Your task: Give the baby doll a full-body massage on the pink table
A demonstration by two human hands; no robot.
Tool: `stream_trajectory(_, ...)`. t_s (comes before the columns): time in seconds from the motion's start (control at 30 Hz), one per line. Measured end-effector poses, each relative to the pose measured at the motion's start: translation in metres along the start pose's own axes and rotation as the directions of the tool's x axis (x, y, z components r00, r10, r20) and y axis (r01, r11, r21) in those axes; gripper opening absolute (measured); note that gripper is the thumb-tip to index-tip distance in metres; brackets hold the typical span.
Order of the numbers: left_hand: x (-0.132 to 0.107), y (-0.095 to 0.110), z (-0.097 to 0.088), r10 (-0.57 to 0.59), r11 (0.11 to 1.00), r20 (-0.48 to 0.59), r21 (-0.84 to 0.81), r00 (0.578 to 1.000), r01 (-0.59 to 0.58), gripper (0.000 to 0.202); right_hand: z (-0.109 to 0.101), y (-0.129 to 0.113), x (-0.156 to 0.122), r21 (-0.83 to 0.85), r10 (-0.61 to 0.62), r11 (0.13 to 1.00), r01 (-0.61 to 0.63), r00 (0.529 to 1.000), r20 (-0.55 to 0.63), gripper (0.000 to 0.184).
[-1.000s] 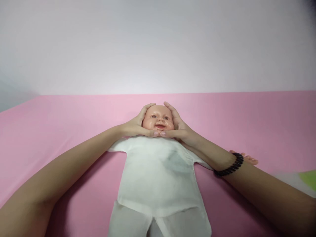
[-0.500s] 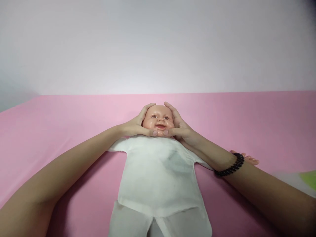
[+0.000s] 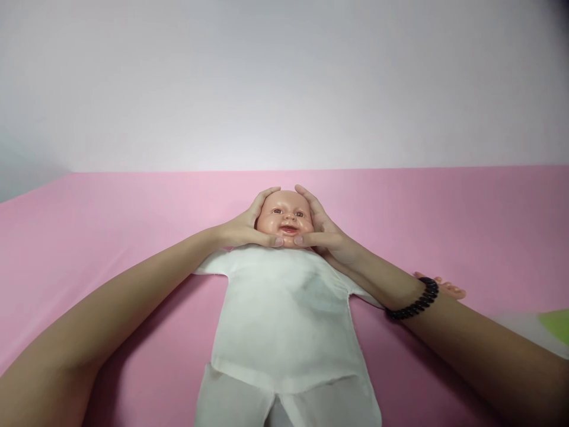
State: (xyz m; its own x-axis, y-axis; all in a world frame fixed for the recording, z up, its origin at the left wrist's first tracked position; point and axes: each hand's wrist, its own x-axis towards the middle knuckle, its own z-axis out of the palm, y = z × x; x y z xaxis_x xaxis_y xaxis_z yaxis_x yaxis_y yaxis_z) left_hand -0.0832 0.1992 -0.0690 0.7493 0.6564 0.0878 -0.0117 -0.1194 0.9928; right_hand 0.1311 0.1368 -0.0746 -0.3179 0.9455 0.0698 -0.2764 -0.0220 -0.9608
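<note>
A baby doll with a smooth vinyl head [image 3: 285, 218] lies on its back, dressed in a white cloth garment [image 3: 284, 320]. My left hand [image 3: 247, 226] cups the left side of the doll's head in the picture, and my right hand [image 3: 323, 228] cups the other side. Both thumbs rest under its chin, a small gap between them. The doll's small hand [image 3: 440, 287] sticks out just past my right forearm, which hides that arm of the doll. A black beaded bracelet [image 3: 413, 299] circles my right wrist.
The doll lies on a pink sheet [image 3: 133, 201] that stretches to a pale grey wall [image 3: 284, 83]. A blurred white and green object [image 3: 540, 328] sits at the right edge of the view.
My thumbs have drawn slightly apart under the doll's chin, with the right thumb shifting to the right. The doll and the rest of both arms stay nearly still.
</note>
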Motion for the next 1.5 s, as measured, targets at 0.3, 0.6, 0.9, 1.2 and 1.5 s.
stream_trajectory(0.3, -0.001, 0.001, 0.005, -0.002, 1.0, -0.033, 0.018, 0.999, 0.003, 0.118, -0.002, 0.002, 0.002, -0.051, -0.051, 0.997, 0.051, 0.999, -0.004, 0.119)
stream_trajectory(0.6, -0.001, -0.001, 0.002, -0.008, 1.0, -0.004, -0.023, 1.0, 0.008, 0.116, -0.004, 0.004, 0.003, -0.005, -0.02, 1.0, 0.02, 1.0, 0.0, 0.117)
stream_trajectory(0.9, -0.001, 0.001, 0.007, 0.004, 1.0, -0.046, 0.007, 0.999, -0.003, 0.12, -0.001, 0.0, 0.001, -0.036, -0.027, 0.999, 0.027, 1.0, 0.002, 0.119)
stream_trajectory(1.2, 0.0, -0.001, 0.005, 0.058, 0.998, -0.024, 0.037, 0.998, -0.057, 0.102, 0.003, 0.001, -0.001, -0.024, -0.018, 1.0, 0.017, 1.0, -0.021, 0.113)
stream_trajectory(1.5, 0.002, -0.006, 0.014, 0.123, 0.991, -0.103, 0.063, 0.987, -0.117, 0.097, 0.0, 0.004, 0.0, -0.162, -0.083, 0.984, 0.075, 0.996, -0.042, 0.122)
